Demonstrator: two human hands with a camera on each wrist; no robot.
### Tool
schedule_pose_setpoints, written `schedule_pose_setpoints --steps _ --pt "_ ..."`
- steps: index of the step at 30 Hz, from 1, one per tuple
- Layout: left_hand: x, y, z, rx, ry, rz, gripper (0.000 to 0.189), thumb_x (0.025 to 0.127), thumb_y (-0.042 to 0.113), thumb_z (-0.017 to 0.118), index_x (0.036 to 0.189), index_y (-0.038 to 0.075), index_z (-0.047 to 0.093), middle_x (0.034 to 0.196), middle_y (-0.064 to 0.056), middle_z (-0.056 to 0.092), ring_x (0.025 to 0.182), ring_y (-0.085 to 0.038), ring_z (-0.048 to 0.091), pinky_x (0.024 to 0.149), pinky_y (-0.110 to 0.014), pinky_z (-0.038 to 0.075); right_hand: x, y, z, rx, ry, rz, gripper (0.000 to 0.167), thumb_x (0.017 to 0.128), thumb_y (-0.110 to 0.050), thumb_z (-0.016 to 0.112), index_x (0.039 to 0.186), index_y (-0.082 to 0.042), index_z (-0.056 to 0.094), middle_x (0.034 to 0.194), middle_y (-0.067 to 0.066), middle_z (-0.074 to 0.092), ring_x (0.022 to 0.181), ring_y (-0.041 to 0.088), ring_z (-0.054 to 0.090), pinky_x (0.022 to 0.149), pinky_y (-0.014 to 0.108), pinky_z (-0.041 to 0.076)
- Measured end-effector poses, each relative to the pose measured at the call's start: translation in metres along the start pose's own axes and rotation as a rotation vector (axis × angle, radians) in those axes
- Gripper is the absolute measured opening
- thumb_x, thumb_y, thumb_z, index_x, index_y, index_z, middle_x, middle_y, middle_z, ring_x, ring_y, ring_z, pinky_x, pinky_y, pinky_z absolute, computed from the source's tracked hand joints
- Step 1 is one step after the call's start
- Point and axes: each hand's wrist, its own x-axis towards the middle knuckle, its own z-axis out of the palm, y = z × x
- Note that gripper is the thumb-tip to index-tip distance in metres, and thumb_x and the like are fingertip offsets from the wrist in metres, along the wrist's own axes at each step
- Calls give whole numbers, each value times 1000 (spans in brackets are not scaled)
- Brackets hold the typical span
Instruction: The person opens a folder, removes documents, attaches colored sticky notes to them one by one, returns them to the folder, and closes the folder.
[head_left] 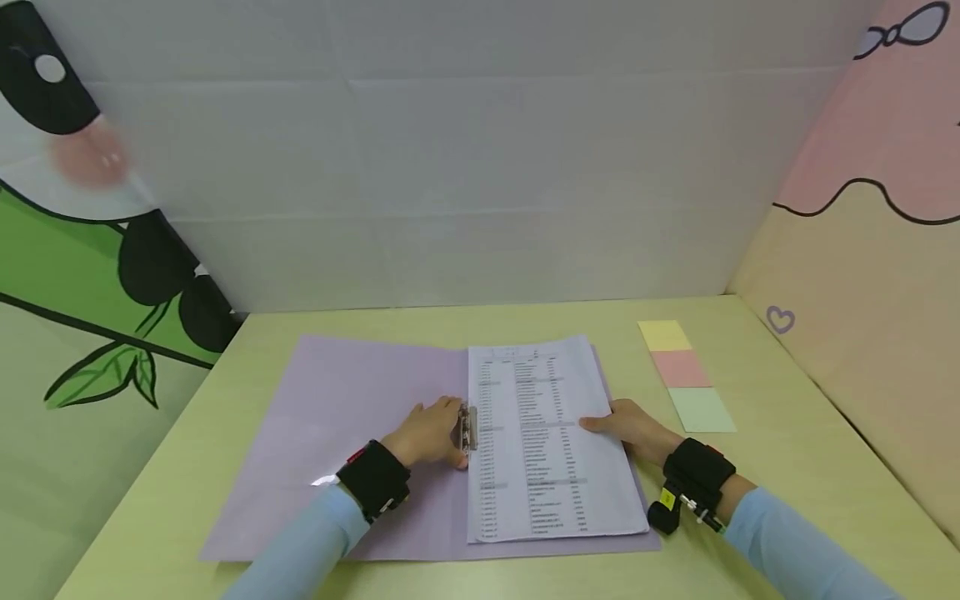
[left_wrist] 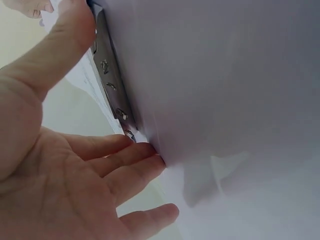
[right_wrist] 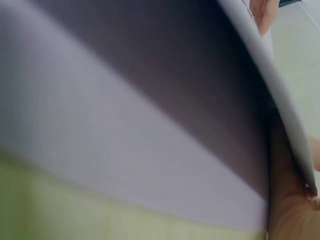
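Observation:
A purple folder [head_left: 360,383] lies spread on the table, with a thick stack of printed sheets [head_left: 540,492] on its right half. My left hand [head_left: 431,433] spans the metal clip [head_left: 471,428] at the stack's left edge. In the left wrist view its fingers stretch out to one end of the clip [left_wrist: 111,82], with the thumb at the other. At the stack's right edge, my right hand [head_left: 630,425] grips the sheets, thumb on top and fingers underneath. The right wrist view shows the pages' edge [right_wrist: 272,75] raised over the purple folder cover [right_wrist: 125,135].
Yellow, pink and pale green sticky notes [head_left: 679,368] lie in a column on the table [head_left: 795,467], right of the folder. A pale wall [head_left: 480,183] rises behind the table, and printed panels [head_left: 862,275] flank it.

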Motion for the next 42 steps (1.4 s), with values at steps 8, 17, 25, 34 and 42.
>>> schedule_pose_setpoints --steps 8,17,25,34,42 --pt "4 6 0 0 26 -25 96 62 29 84 136 -7 34 138 -21 40 129 -33 36 105 -57 22 -3 -6 -1 -46 44 12 44 86 -16 63 124 3 51 97 13 68 82 24 67 70 34 54" --pt "-1 2 4 -49 21 -34 95 64 29 83 136 -6 32 136 -22 39 125 -35 41 102 -60 24 0 -1 2 -50 40 11 43 86 -16 63 122 2 52 97 13 68 81 24 67 69 35 54" --pt "-2 0 2 -98 -3 -42 95 67 31 81 138 -6 30 140 -21 36 129 -33 37 104 -57 24 2 -3 3 -50 42 16 44 86 -17 64 124 1 51 99 14 68 83 25 67 70 35 54" --pt "-1 -9 -2 -221 -60 -16 90 71 25 78 140 -5 29 146 -21 30 136 -35 26 108 -54 19 1 -1 4 -34 66 27 42 85 -14 64 123 0 53 98 13 68 82 25 67 70 36 54" --pt "1 -15 -11 -307 -115 -19 80 72 21 77 138 0 38 145 -20 32 136 -35 25 109 -48 21 1 1 4 -20 52 -2 44 85 -15 64 124 1 51 100 14 67 83 25 67 71 36 54"
